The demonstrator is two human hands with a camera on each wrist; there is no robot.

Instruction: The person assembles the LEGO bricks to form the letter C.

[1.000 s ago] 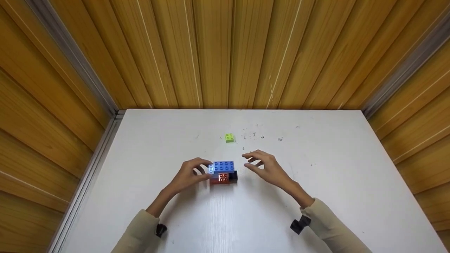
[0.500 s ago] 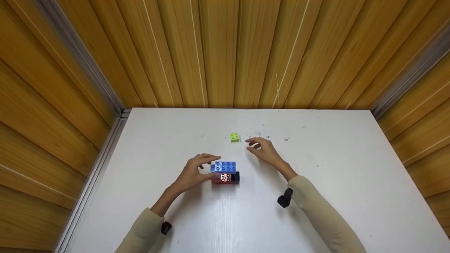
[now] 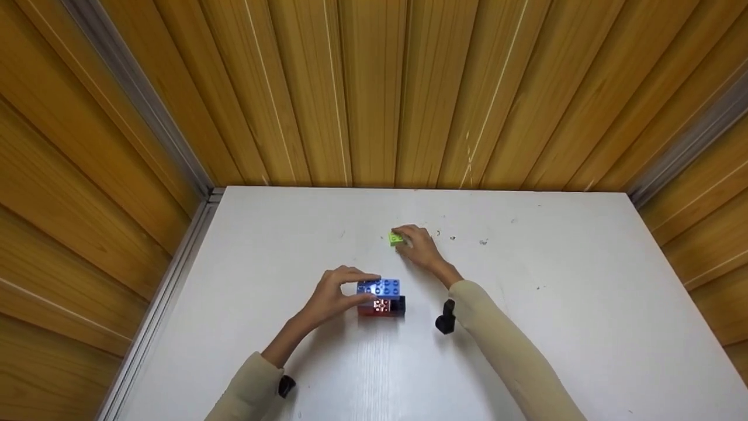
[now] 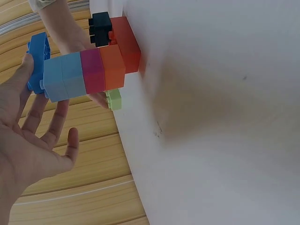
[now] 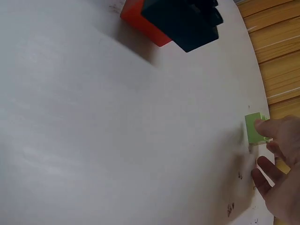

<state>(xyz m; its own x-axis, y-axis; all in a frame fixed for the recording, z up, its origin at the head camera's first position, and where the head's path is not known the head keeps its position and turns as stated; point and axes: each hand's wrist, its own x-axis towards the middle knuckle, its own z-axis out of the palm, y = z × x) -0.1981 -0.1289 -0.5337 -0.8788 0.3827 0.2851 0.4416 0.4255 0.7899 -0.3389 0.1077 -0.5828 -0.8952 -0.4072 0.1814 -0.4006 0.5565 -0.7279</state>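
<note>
On the white table (image 3: 497,351) stands a stack of toy building bricks. At its bottom is a red brick (image 4: 127,44) bearing a black brick (image 4: 100,29) on one end. Orange (image 4: 114,70), magenta and light blue (image 4: 64,77) bricks rise beside the black one, topped by a long blue brick (image 3: 390,288) that overhangs. My left hand (image 3: 328,298) holds this blue brick between thumb and index finger, the other fingers spread. Farther back, my right hand (image 3: 419,248) pinches a small lime green brick (image 3: 395,239) on the table, partly covered by the fingers.
Wood-patterned panels (image 3: 374,99) close off the back and both sides. Small dark marks (image 3: 483,242) dot the tabletop right of the green brick. A black wrist camera (image 3: 445,318) hangs under the right sleeve, and another (image 3: 286,386) by the left.
My right hand has moved from beside the stack to the back and closed on the green brick. My left index finger has slid farther along the blue brick. The head view has shifted slightly.
</note>
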